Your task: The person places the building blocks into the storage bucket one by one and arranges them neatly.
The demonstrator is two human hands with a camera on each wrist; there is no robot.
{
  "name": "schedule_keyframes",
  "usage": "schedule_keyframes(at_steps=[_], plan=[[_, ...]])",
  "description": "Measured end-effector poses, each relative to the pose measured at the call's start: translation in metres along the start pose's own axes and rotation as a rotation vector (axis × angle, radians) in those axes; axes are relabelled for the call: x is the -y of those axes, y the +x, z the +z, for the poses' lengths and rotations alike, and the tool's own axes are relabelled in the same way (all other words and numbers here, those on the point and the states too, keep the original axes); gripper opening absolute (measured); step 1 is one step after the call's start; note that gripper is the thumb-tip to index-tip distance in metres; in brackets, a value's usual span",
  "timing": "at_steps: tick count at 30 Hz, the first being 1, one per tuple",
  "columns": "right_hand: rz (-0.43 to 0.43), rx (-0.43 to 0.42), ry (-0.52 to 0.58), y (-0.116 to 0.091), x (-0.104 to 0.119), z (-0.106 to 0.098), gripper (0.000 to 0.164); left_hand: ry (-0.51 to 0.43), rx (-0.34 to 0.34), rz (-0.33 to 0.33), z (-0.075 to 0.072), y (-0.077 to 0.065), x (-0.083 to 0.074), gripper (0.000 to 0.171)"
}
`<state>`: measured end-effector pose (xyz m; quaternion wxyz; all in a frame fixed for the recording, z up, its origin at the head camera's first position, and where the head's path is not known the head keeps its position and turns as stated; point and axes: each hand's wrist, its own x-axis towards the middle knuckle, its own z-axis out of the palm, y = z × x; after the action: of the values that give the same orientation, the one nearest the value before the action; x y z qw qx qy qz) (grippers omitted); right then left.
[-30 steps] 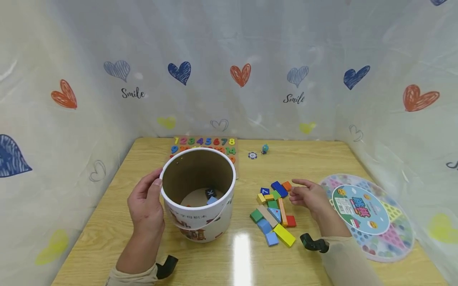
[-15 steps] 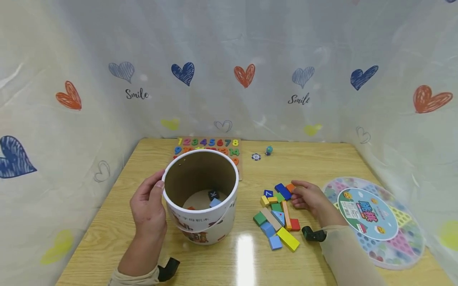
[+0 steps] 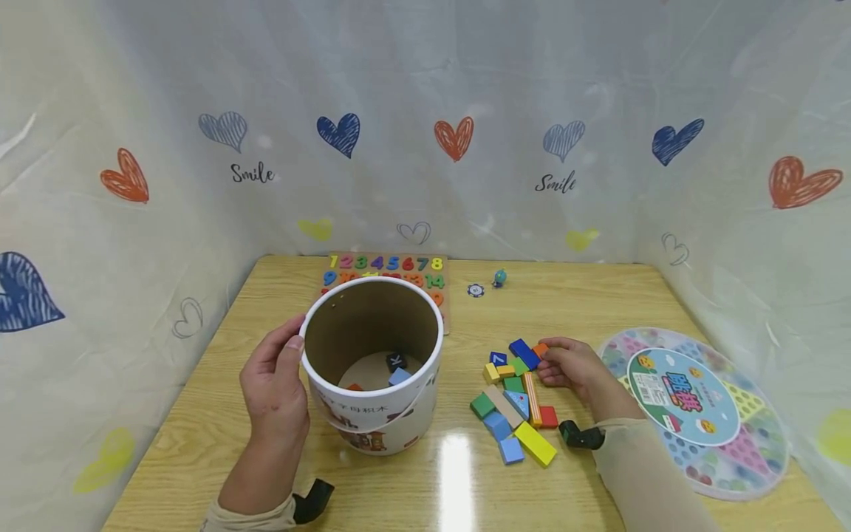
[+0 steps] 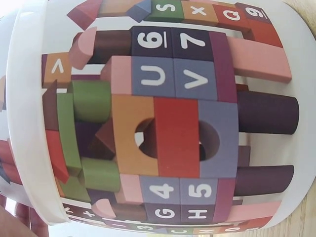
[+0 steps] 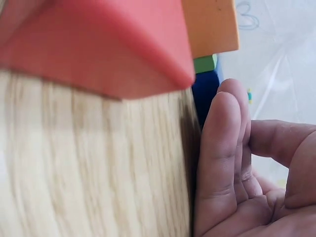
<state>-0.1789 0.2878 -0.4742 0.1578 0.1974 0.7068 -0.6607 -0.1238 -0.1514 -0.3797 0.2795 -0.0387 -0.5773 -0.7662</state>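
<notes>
right hand (image 3: 577,368) pinches the orange block (image 3: 540,351) on the table (image 3: 572,295), just right of the dark blue block (image 3: 524,355); left hand (image 3: 275,380) grips the bucket (image 3: 366,411). i'd lift straight up, nudging nothing.

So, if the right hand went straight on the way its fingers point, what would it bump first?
The right hand would probably meet the small orange block first, with the dark blue block just beyond; whether hand and orange block touch is unclear.

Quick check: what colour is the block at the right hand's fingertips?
The block by the right hand is orange; head view shows it best.
</notes>
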Motion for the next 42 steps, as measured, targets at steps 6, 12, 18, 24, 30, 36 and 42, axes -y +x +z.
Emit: schedule_keyframes(at_steps=[6,12,18,24,30,36,42], plan=[[0.017,-0.029,0.044,-0.007,0.008,0.001,0.045,0.005,0.005,-0.007,-0.001,0.000,0.001,0.027],[-0.072,-0.012,0.009,-0.019,0.026,0.006,0.047,0.008,-0.003,-0.014,-0.002,0.000,0.002,0.027],[-0.208,0.105,0.016,-0.046,0.059,0.032,0.043,0.012,-0.001,0.001,0.000,0.000,0.001,0.026],[-0.368,0.301,0.087,-0.094,0.109,0.078,0.042,0.003,0.015,0.017,0.001,0.001,0.001,0.027],[-0.484,0.442,0.080,-0.139,0.148,0.133,0.038,0.018,0.006,0.003,-0.001,0.001,0.001,0.027],[-0.483,0.521,0.078,-0.150,0.150,0.156,0.040,0.021,0.004,-0.005,-0.003,0.001,0.001,0.027],[-0.505,0.387,0.085,-0.133,0.132,0.119,0.041,0.021,0.009,0.002,-0.002,0.001,0.001,0.027]])
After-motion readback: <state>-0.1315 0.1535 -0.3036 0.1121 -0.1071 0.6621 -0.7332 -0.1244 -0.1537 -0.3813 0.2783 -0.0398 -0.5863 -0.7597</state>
